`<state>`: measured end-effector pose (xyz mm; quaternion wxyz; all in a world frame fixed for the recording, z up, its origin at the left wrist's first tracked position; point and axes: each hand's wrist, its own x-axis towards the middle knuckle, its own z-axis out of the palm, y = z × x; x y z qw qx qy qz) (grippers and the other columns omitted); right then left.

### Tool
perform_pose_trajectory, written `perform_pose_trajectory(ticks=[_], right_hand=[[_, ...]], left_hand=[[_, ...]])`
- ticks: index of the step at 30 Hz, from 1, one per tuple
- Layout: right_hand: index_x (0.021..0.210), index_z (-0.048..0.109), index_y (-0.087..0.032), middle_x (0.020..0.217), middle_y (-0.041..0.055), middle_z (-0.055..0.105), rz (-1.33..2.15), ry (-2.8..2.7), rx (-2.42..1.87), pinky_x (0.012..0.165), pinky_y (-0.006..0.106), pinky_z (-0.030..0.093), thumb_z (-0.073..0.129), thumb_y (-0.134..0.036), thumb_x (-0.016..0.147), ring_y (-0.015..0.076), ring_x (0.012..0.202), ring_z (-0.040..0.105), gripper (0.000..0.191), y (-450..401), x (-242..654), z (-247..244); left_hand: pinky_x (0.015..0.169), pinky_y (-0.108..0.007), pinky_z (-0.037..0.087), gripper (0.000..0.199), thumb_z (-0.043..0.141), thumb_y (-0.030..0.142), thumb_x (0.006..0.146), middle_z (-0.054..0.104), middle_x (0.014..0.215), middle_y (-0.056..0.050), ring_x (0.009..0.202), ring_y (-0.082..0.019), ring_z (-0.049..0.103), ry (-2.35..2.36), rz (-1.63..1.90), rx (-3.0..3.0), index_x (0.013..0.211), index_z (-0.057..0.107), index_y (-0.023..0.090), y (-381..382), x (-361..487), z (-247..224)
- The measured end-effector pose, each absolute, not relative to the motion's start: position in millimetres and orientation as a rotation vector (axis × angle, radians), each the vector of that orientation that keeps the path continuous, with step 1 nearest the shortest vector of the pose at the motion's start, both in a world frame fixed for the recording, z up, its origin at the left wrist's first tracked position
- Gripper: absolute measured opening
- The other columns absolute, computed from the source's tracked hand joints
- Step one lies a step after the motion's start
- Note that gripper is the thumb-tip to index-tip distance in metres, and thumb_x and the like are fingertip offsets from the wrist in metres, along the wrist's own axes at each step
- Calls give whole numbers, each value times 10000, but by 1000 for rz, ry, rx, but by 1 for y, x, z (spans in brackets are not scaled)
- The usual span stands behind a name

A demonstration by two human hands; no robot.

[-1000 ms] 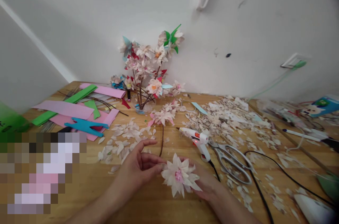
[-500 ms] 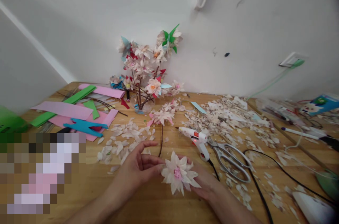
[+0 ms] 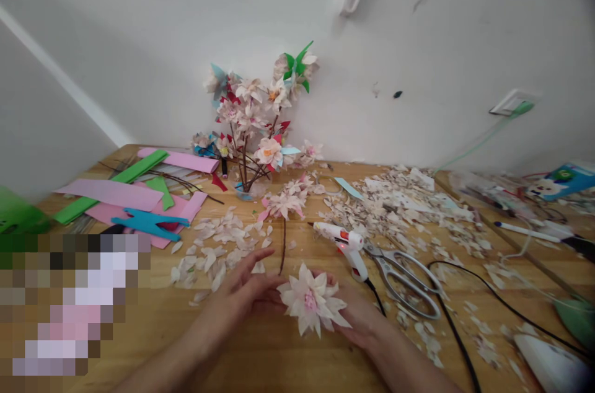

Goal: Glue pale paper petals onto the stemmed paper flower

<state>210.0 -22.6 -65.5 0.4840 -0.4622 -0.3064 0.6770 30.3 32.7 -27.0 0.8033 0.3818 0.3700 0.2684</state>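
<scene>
A white paper-like flower with a pink centre faces up near the front of the wooden table. My right hand is behind and beside its right side, holding it from below; the fingertips are mostly hidden by petals. My left hand is at the flower's left edge, index finger stretched out, the other fingers bent behind the petals, their tips hidden. Beyond the hands lies another pink-white flower with a thin brown stem.
A glue gun and scissors lie right of the hands, with a black cable. Loose petals are scattered about. Flowering branches stand at the back; coloured paper lies left.
The flower and both hands have shifted very slightly up and left in the picture. My left thumb, visible at the petals before, is now less distinct.
</scene>
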Motion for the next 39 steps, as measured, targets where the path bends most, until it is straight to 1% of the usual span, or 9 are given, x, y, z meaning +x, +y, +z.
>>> perform_pose_trajectory(ticks=[4, 7, 16, 22, 29, 32, 35, 37, 39], right_hand=[[593, 614, -160, 540, -6, 602, 1662, -556, -1132, 507, 245, 369, 774, -304, 539, 120, 462, 496, 221, -22, 210, -66], [637, 633, -158, 541, -13, 603, 1642, -557, -1165, 473, 228, 351, 771, -271, 529, 111, 444, 483, 208, -23, 210, -66], [538, 590, -154, 479, -22, 533, 1634, -653, -1181, 472, 220, 313, 775, -358, 527, 103, 459, 450, 276, -22, 207, -62], [538, 565, -158, 471, -42, 507, 1625, -659, -1215, 494, 219, 291, 773, -325, 523, 96, 460, 427, 267, -23, 206, -58], [532, 506, -175, 494, -57, 500, 1620, -675, -1259, 466, 210, 250, 773, -317, 505, 81, 437, 374, 303, -23, 208, -57], [554, 482, -187, 496, -71, 469, 1601, -737, -1263, 450, 207, 247, 772, -366, 528, 74, 424, 351, 341, -25, 209, -59], [649, 496, -199, 537, -58, 470, 1350, -1064, -1325, 458, 213, 291, 660, -434, 709, 94, 462, 399, 293, -29, 214, -58], [719, 527, -200, 594, -24, 518, 956, -1432, -1376, 501, 234, 340, 540, -349, 837, 123, 531, 465, 191, -34, 218, -54], [782, 561, -203, 662, 18, 579, 505, -1769, -1337, 552, 262, 372, 476, -222, 874, 152, 603, 513, 127, -38, 222, -48]], left_hand=[[739, -396, 493, 668, 638, 459, 676, 715, 801, -77, 784, -240, 668, 818, 588, 820, 1226, 405, 160, 36, 33, -35], [747, -404, 485, 643, 626, 478, 678, 710, 761, -62, 779, -243, 669, 811, 576, 836, 1214, 432, 180, 37, 33, -42], [707, -349, 488, 709, 626, 444, 692, 721, 700, -58, 680, -206, 674, 793, 518, 752, 1282, 361, 155, 40, 35, -39], [691, -332, 483, 692, 620, 423, 691, 718, 673, -51, 664, -204, 673, 770, 516, 712, 1266, 354, 146, 37, 33, -34], [721, -369, 483, 713, 618, 432, 688, 719, 683, -61, 686, -236, 687, 795, 456, 703, 1281, 344, 146, 37, 32, -35], [752, -384, 477, 615, 563, 415, 750, 724, 720, -66, 712, -234, 687, 785, 432, 797, 1275, 374, 158, 38, 28, -30], [916, -430, 392, 501, 481, 394, 826, 728, 846, -54, 919, -245, 647, 776, 473, 1111, 1290, 395, 228, 36, 20, -19], [990, -432, 321, 490, 448, 372, 855, 717, 943, -41, 1063, -242, 577, 765, 517, 1341, 1328, 354, 285, 33, 13, -13], [1007, -426, 306, 504, 446, 320, 860, 693, 1038, -42, 1135, -246, 529, 746, 608, 1546, 1349, 325, 314, 28, 7, -11]])
